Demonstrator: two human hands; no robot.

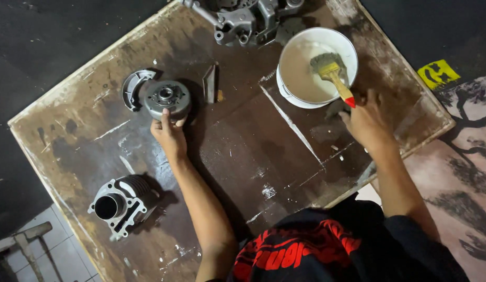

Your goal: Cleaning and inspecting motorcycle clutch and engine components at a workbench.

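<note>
My left hand (170, 134) rests on the near edge of a round grey metal disc (167, 97), fingers narrowly spread and laid against its rim; I cannot tell whether they clamp it or merely touch it. The disc lies flat on the stained brown counter (243, 156), left of centre. A curved grey metal shoe (134, 87) lies just beside the disc on its far-left side, touching or nearly so. A small dark upright metal piece (209, 83) stands near the disc on its right.

My right hand (364, 121) is closed around the red end of a paintbrush (333, 73). The brush has a yellow handle and dirty bristles, and it leans into a white bowl (337, 39) holding murky beige liquid. The bowl sits at the far right of the counter.

A finned metal cylinder (122, 202) with an open bore lies well apart from both hands, at the near-left of the counter. A larger grey engine casing (248, 20) sits at the far edge, partly out of view. A hammer (25, 237) lies on the tiled floor (60, 250) at lower left.
</note>
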